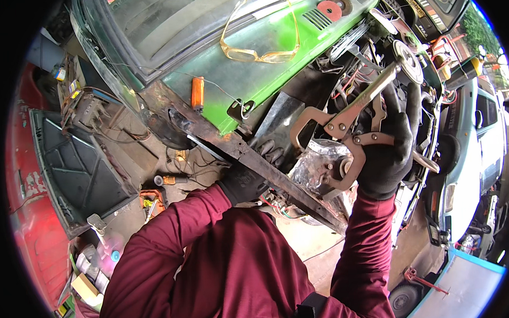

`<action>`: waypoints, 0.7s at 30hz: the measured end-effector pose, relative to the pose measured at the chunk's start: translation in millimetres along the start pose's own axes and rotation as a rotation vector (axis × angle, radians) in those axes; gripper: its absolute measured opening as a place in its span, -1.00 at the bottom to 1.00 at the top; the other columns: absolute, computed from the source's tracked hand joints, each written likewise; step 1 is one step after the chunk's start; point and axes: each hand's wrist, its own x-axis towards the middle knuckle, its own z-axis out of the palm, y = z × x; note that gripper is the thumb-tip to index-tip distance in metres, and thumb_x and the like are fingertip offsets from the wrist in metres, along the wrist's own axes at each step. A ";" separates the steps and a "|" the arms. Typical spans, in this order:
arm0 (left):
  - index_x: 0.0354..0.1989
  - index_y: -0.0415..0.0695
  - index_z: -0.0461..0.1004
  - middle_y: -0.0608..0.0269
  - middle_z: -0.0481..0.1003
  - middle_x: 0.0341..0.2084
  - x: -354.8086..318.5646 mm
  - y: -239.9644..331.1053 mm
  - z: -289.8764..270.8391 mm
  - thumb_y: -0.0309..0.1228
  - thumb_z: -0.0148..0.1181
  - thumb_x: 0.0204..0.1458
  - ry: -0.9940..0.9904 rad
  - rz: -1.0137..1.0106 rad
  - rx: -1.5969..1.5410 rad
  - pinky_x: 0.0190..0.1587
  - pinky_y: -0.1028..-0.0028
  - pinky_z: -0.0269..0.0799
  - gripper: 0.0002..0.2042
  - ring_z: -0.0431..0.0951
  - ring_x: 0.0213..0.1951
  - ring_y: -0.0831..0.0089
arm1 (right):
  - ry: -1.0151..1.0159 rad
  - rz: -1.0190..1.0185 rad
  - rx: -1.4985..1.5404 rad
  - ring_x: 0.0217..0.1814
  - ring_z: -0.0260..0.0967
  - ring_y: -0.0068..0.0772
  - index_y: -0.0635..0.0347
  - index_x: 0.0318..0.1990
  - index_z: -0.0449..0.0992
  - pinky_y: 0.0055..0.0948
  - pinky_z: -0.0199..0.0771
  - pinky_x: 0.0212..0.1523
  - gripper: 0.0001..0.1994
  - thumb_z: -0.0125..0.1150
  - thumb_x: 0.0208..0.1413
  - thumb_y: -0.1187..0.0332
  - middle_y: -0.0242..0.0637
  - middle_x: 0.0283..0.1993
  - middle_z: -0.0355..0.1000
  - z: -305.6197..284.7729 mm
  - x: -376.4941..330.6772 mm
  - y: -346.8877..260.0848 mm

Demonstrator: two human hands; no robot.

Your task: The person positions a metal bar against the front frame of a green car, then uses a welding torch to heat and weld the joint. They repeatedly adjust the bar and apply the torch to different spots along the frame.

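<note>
I'm looking at a car repair workshop: a stripped green car body [245,64], exposed wiring [346,43], and tools littering the concrete floor [148,157].

Your left hand [245,179] and your right hand [390,148] are both covered by black work gloves in a matte, slightly fuzzy fabric that closes over every one of your fingers [274,152]. The gloves end at the wrists, where they meet the cuffs of your long sleeves. The sleeves are dark red, a maroon shade, of soft knit cloth that creases and folds along both forearms and across your upper arms. A black strap with a buckle shows at your chest, near the lower edge.
</note>
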 end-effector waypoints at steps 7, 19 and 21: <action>0.39 -0.07 0.49 0.07 0.29 0.57 3.4 0.6 1.6 -0.09 0.16 0.27 0.093 -0.028 0.005 0.66 -0.30 -0.17 -0.44 0.10 0.63 -0.12 | 0.264 0.694 0.618 0.63 0.29 0.12 0.25 0.68 0.03 0.07 0.62 0.42 -0.33 0.10 0.58 0.24 0.13 0.61 0.20 -50.6 -50.7 -63.5; 0.41 -0.17 0.47 0.04 0.32 0.54 5.8 1.0 -19.6 -0.11 0.25 0.20 0.089 0.022 -0.061 0.62 -0.30 -0.08 -0.37 0.16 0.61 -0.11 | 0.018 1.012 0.021 0.32 0.59 -0.22 0.24 0.54 0.33 -0.27 0.71 0.18 -0.44 0.31 0.45 0.42 -0.03 0.48 0.42 -122.4 -154.7 -46.0; 0.40 -0.17 0.47 0.02 0.31 0.54 5.6 1.1 -20.1 -0.12 0.24 0.20 0.092 0.037 -0.075 0.62 -0.31 -0.07 -0.38 0.16 0.61 -0.11 | -0.152 0.914 -0.231 0.15 0.68 -0.31 0.19 0.50 0.39 -0.35 0.75 0.06 -0.29 0.52 0.21 0.60 -0.08 0.36 0.54 -129.7 -168.5 -53.9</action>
